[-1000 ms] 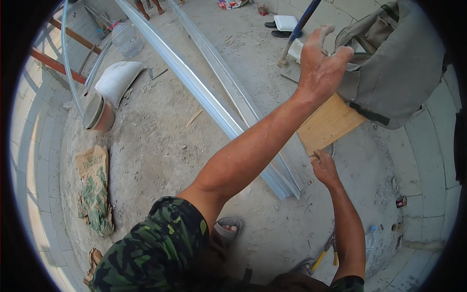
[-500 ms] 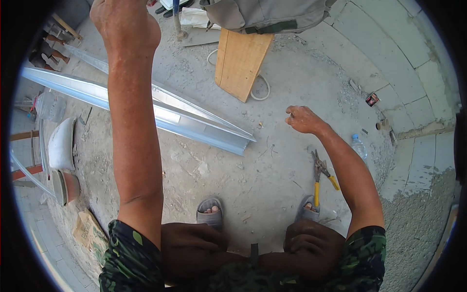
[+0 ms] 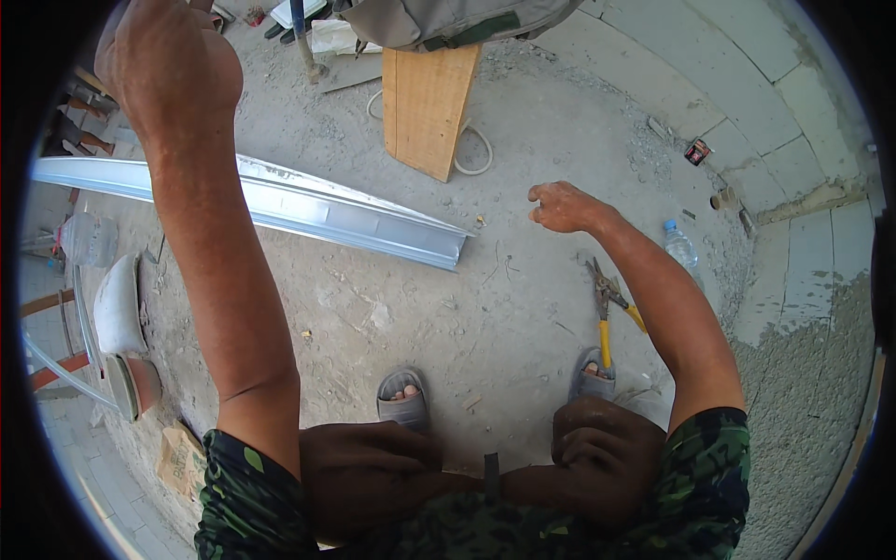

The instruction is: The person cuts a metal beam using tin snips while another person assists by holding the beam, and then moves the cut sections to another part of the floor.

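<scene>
My left hand (image 3: 173, 65) is raised high at the upper left, its back toward me, fingers mostly hidden or cut off by the frame. My right hand (image 3: 555, 206) hangs over the floor with loosely bent fingers and nothing visible in it. Silver metal channels (image 3: 345, 229) lie diagonally across the floor to the left of it. A plywood board (image 3: 427, 112) sits beyond, beside a white looped cable (image 3: 474, 166). Below my right hand lie metal snips with yellow handles (image 3: 604, 341).
A grey bag (image 3: 448, 21) and blue pole (image 3: 300, 33) are at the top. A person's legs (image 3: 79, 131) show far left, near a white sack (image 3: 119, 303) and bucket (image 3: 142, 383). A water bottle (image 3: 679, 245) stands right, near the block wall (image 3: 765, 103).
The view has swung and tilted toward my feet. My left hand moved up and left; my right hand came away from the plywood board and its fingers loosened.
</scene>
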`<state>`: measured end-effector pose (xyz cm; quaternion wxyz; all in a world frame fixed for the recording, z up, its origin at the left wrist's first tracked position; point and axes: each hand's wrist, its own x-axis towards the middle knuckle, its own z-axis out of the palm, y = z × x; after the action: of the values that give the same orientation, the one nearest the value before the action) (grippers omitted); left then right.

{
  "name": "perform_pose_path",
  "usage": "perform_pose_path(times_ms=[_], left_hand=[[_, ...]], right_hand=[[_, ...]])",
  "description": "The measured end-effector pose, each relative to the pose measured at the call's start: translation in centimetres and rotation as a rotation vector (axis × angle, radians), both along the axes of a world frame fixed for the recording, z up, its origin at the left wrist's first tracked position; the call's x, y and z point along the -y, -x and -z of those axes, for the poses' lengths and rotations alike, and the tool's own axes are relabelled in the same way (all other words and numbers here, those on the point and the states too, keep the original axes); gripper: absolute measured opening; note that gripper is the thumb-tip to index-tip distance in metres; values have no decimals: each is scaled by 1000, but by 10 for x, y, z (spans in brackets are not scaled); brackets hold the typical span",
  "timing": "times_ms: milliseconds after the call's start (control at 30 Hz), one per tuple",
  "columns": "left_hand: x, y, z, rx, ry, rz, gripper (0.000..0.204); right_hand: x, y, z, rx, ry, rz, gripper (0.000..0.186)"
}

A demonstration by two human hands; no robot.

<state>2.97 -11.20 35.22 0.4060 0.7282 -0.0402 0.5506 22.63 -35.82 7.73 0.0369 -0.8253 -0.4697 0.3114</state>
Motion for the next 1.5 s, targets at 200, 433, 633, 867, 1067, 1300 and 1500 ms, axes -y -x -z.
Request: perform_pose_path(times_ms=[200, 433, 633, 867, 1067, 1300, 1500], left_hand=[[10, -3, 6, -38, 118, 31, 66], [2, -8, 15, 112, 252, -42, 42], [21, -21, 6, 168, 265, 21, 47], [26, 3, 2, 106, 296, 85, 52], [40, 2, -9, 188, 178, 81, 50], [45, 10, -8, 135, 150, 80, 52], [42, 5, -6, 177, 125, 123, 50]], right_hand=[[18, -15, 13, 82, 30, -47, 45], [-4, -4, 16, 84, 75, -41, 40], [14, -9, 39, 73, -105, -64, 40], [-4, 13, 25, 17, -114, -76, 40], [-17, 20, -1, -2, -237, -95, 37], [-38, 47, -21, -19, -373, -56, 37], [-45, 70, -46, -203, -376, -16, 50]])
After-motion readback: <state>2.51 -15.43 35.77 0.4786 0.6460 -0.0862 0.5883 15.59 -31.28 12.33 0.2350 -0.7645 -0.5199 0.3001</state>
